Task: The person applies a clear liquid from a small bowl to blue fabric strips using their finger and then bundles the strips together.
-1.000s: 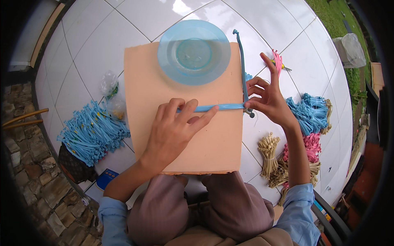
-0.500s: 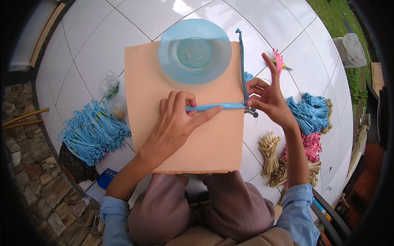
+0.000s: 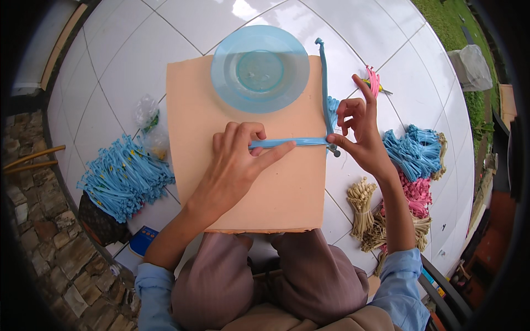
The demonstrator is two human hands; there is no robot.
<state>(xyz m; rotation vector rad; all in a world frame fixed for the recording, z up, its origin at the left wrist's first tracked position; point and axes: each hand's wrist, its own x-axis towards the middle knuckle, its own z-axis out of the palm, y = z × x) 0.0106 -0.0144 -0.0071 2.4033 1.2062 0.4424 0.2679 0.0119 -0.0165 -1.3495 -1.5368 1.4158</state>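
A flat light-blue strap (image 3: 309, 142) stretches across the peach board (image 3: 265, 193) to its right edge. My left hand (image 3: 234, 157) grips the strap's left part, thumb laid along it and fingers curled behind. At the edge, my right hand (image 3: 361, 135) has its thumb against the strap's end, beside a small metal fitting (image 3: 334, 149); its fingers are raised and apart from the thumb, holding nothing visible. From that corner a darker blue cord (image 3: 324, 83) with a knotted tip runs away along the board's edge.
A translucent blue plate (image 3: 237, 91) sits on the board's far part. Bundles of blue straps (image 3: 127, 176) lie left on the white tiles; blue (image 3: 414, 151), pink (image 3: 418, 193) and beige bundles (image 3: 361, 207) lie right. Yellow-handled scissors (image 3: 383, 90) lie beyond my right hand under pink bands.
My right hand's fingers have lifted away from the strap's corner and opened, while its thumb stays there. My left hand keeps its hold. The view has shifted slightly.
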